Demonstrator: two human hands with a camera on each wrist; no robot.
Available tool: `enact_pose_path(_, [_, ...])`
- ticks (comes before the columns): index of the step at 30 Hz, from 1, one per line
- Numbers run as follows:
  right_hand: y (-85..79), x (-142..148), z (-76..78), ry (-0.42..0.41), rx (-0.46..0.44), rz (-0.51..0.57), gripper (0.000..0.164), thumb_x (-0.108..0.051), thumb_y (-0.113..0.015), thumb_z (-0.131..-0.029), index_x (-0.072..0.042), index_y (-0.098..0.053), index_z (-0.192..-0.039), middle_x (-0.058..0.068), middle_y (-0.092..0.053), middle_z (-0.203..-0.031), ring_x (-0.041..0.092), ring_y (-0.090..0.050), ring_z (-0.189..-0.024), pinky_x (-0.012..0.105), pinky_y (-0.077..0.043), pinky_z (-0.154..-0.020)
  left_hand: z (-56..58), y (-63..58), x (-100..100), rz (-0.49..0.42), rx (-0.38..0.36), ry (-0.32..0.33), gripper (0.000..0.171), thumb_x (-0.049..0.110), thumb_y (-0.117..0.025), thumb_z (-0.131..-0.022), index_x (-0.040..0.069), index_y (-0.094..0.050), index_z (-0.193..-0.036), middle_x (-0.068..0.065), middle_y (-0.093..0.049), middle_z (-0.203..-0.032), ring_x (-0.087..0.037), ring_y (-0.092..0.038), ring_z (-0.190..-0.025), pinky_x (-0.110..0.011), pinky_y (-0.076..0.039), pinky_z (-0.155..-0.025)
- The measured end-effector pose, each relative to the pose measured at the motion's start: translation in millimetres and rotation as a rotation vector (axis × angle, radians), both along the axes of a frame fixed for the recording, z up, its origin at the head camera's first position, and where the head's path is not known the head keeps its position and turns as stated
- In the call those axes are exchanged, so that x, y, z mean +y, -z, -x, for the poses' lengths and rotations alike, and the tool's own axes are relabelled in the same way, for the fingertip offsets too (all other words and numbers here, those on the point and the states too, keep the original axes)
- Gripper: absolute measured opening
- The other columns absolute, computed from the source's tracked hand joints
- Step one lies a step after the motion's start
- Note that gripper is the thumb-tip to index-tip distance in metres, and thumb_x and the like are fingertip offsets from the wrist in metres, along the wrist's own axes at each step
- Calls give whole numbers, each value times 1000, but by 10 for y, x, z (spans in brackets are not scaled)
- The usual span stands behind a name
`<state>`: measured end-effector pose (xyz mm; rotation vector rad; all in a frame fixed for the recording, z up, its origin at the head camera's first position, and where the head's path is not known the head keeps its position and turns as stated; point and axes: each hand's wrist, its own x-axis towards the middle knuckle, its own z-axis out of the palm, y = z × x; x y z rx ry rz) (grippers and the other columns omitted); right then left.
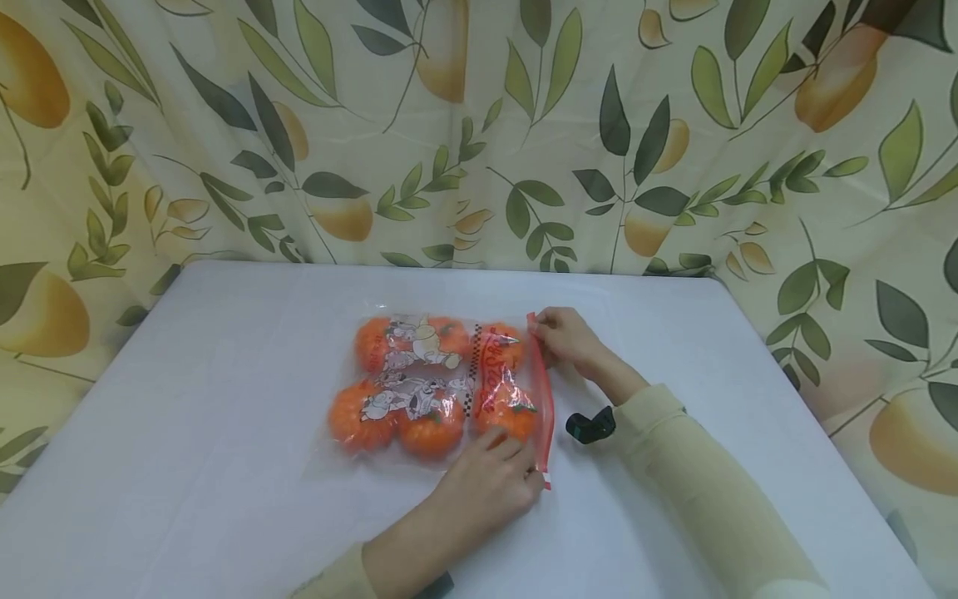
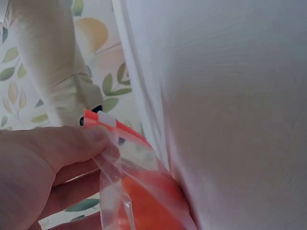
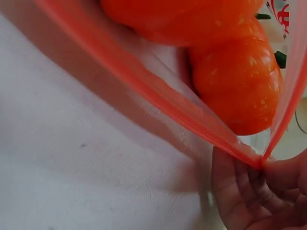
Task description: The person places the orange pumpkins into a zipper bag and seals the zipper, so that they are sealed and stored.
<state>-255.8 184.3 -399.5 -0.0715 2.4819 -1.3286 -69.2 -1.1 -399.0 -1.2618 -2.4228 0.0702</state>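
Observation:
A clear zip bag (image 1: 419, 378) with cartoon print and a red zip strip lies on the table. Inside it are several glossy, ribbed orange pumpkins (image 1: 361, 416) with green stems. My left hand (image 1: 490, 478) pinches the near corner of the bag, its thumb beside the white slider (image 2: 107, 119) on the strip. At the far corner my right hand (image 1: 569, 339) pinches the other end of the red strip (image 3: 168, 103). From that pinched corner the bag's two red-edged sides spread apart in the right wrist view, the mouth gaping between them.
A white cloth covers the table (image 1: 224, 349). Behind it hangs a curtain (image 1: 479, 166) printed with leaves and fruit. A black wrist camera (image 1: 591, 425) sits beside the right sleeve (image 1: 703, 482).

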Motion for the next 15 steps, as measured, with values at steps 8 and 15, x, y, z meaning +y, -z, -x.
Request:
enact_pose_path(8, [73, -59, -10, 60, 73, -65, 26, -14, -46, -103, 5, -58, -116, 11, -57, -91, 14, -53, -63, 24, -50, -55, -13, -114, -41, 65, -56, 28, 21, 34, -74, -89, 26, -77, -107, 8, -76, -101, -7, -70, -95, -28, -55, -97])
enact_pose_path(15, [88, -97, 0, 79, 99, -106, 25, -14, -45, -103, 2, -55, -119, 15, -56, -102, 15, -51, -70, 22, -46, -56, 36, -52, -21, -7, 1, -9, 19, 34, -73, -89, 26, -77, -106, 9, -73, -95, -5, -68, -86, -19, -57, -79])
